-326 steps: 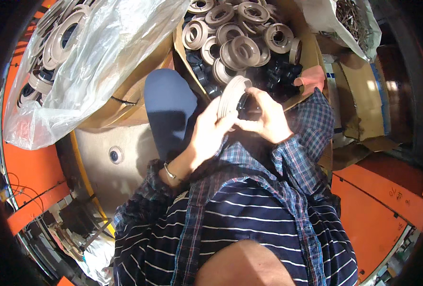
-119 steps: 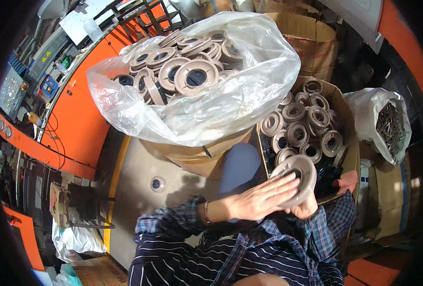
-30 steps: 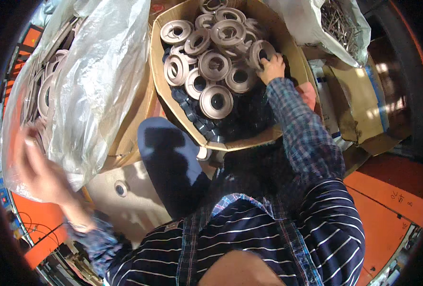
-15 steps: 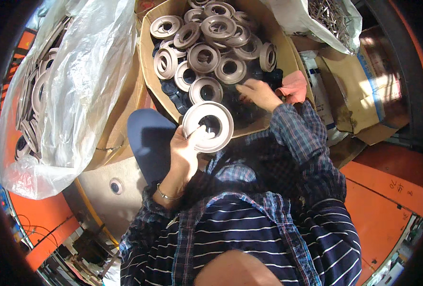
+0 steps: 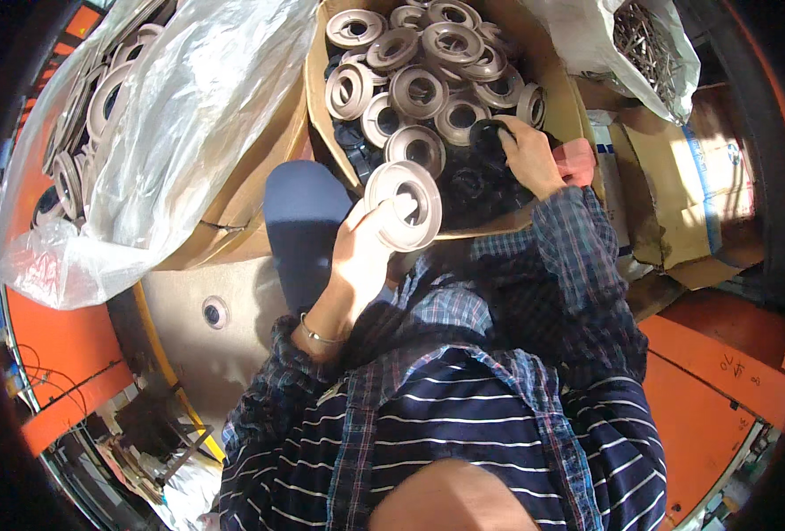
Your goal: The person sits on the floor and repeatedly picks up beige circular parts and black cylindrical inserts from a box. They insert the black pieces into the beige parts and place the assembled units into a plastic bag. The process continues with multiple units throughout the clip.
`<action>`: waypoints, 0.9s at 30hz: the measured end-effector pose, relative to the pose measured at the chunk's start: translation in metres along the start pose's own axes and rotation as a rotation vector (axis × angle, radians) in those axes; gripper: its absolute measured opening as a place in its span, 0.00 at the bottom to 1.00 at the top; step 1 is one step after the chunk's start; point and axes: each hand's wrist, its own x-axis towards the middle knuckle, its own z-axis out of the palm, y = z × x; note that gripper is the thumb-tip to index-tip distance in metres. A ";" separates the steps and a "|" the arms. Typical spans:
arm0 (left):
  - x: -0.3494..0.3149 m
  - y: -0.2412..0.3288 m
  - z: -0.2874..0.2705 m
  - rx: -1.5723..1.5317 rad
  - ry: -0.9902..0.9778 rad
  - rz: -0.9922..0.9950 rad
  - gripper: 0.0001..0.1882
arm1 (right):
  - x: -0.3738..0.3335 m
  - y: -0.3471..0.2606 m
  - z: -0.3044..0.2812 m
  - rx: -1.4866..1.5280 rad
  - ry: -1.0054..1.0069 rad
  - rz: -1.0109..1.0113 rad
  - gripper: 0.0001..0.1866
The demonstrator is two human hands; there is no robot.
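Again, left hand (image 5: 363, 250) clamped on a beige ring (image 5: 383, 188) at the near edge of the cardboard box (image 5: 562, 97), fingertips through its hole, as half a second ago. Right hand (image 5: 529, 159), well apart from the left and then without a ring, now pinches a black ring (image 5: 488, 139) inside the box, toward its right wall, beside the beige pile.
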 end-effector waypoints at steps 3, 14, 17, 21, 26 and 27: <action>-0.003 -0.001 0.008 0.243 -0.173 0.207 0.18 | -0.035 -0.074 -0.011 0.393 -0.157 -0.044 0.11; -0.033 0.009 0.024 0.187 -0.105 0.070 0.19 | -0.073 -0.136 -0.011 0.172 -0.054 -0.121 0.14; -0.036 0.004 0.024 0.338 -0.127 0.137 0.19 | -0.076 -0.136 -0.010 0.122 -0.055 -0.113 0.14; -0.037 -0.001 0.023 0.353 -0.161 0.189 0.19 | -0.079 -0.145 -0.018 0.130 -0.099 -0.118 0.21; -0.040 -0.003 0.027 0.460 -0.135 0.204 0.19 | -0.084 -0.153 -0.032 0.186 -0.262 -0.019 0.36; -0.042 -0.005 0.029 0.495 -0.132 0.243 0.20 | -0.084 -0.153 -0.030 0.188 -0.222 0.015 0.34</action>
